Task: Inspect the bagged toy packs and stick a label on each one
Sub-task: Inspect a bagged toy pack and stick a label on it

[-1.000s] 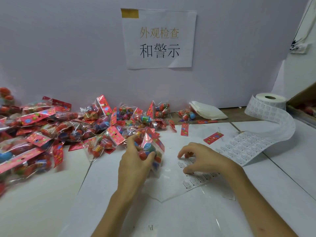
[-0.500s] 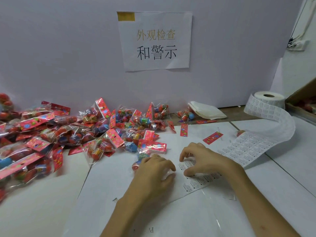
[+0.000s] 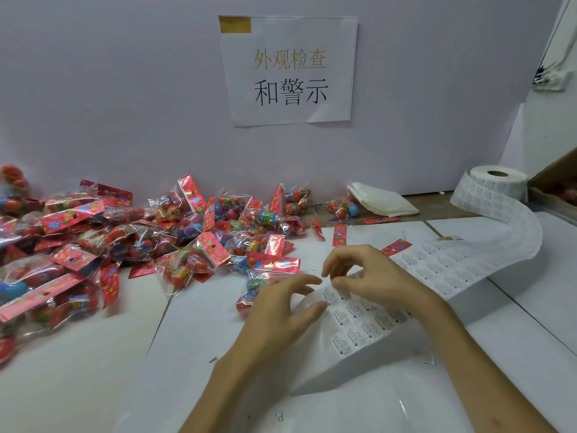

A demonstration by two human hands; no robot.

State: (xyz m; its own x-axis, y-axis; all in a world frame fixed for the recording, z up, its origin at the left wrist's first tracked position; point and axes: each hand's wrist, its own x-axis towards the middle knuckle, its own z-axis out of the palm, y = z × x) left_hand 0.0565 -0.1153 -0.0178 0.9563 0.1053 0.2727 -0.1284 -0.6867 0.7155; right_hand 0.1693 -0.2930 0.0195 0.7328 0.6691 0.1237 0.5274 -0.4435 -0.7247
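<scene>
A clear toy pack (image 3: 253, 292) with a red header card lies on the white table, partly under my left hand (image 3: 281, 314). That hand lies flat with relaxed fingers, its thumb pressing the near end of the label sheet (image 3: 365, 326). My right hand (image 3: 371, 276) hovers over the sheet's upper edge with curled fingers. Its thumb and forefinger pinch a small white label (image 3: 331, 282) at the sheet's corner. The sheet runs back to the label roll (image 3: 497, 182) at the right.
A big pile of bagged toy packs (image 3: 131, 239) covers the left and back of the table. Loose red header cards (image 3: 339, 234) lie behind my hands. A folded white stack (image 3: 382, 200) sits by the wall, and a cardboard box edge (image 3: 559, 182) at far right.
My left hand has set the toy pack down on the table and moved right onto the label sheet. My right hand has stayed at the sheet, now pinching a label.
</scene>
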